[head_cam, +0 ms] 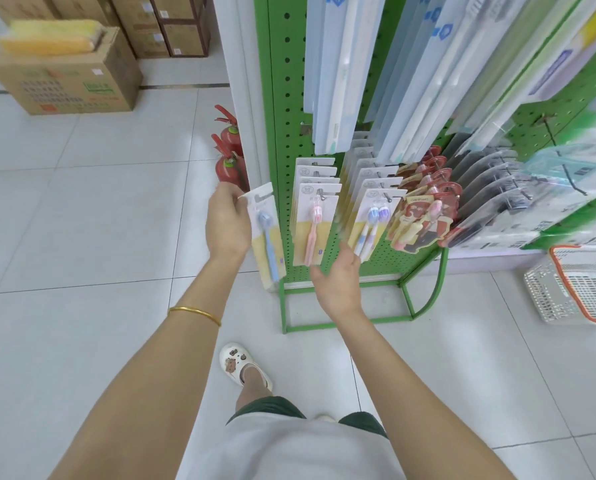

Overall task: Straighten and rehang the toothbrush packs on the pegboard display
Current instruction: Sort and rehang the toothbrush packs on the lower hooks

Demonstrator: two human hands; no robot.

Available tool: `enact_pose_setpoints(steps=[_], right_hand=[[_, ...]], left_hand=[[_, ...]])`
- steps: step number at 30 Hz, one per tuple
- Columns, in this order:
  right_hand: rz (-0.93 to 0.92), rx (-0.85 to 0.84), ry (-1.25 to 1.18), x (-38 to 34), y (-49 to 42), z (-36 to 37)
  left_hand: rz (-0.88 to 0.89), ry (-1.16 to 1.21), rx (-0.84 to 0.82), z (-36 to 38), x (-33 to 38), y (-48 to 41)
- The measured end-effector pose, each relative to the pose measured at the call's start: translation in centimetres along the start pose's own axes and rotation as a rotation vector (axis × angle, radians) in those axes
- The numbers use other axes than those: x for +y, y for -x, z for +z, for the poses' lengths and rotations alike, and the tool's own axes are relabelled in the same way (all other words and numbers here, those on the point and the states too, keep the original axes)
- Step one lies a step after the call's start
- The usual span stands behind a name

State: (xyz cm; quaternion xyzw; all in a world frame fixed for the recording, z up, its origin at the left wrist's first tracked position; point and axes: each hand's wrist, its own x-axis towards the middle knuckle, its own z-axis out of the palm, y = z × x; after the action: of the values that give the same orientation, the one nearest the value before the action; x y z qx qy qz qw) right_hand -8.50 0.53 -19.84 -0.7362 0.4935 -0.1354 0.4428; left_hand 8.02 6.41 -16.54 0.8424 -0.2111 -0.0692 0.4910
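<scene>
On the pegboard (286,133), pink packs (312,223) hang in a row. The left hand (227,223) pinches a loose blue pack (267,237) just beside them. The right hand (338,278), fingers loosely straight, reaches their lower edges. Best to align the slot squarely with the hook (320,195).

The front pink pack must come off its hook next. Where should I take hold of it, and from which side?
Probably pinch the flat card of the pink toothbrush pack at its lower right corner, coming from below and in front, where the right hand is. The blister bulges along the centre, and the hook and packs behind crowd the top.
</scene>
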Motion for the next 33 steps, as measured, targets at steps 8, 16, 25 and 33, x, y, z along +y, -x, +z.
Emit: enact_pose_setpoints(steps=[8,16,25,33], right_hand=[[-0.058,-0.127,-0.087,2.7,2.7,-2.8],[-0.031,-0.074,-0.448,5.1,5.4,-9.0],[0.045,0.085,-0.802,5.6,6.2,-12.2],[0.232,0.145,-1.191,7.5,4.6,-14.6]], left_hand=[[-0.114,0.269,-0.069,1.2,1.1,8.4],[-0.005,0.371,-0.152,6.0,7.0,13.4],[0.22,0.118,-0.372,10.0,10.1,17.6],[0.305,0.043,-0.709,10.5,9.4,19.9]])
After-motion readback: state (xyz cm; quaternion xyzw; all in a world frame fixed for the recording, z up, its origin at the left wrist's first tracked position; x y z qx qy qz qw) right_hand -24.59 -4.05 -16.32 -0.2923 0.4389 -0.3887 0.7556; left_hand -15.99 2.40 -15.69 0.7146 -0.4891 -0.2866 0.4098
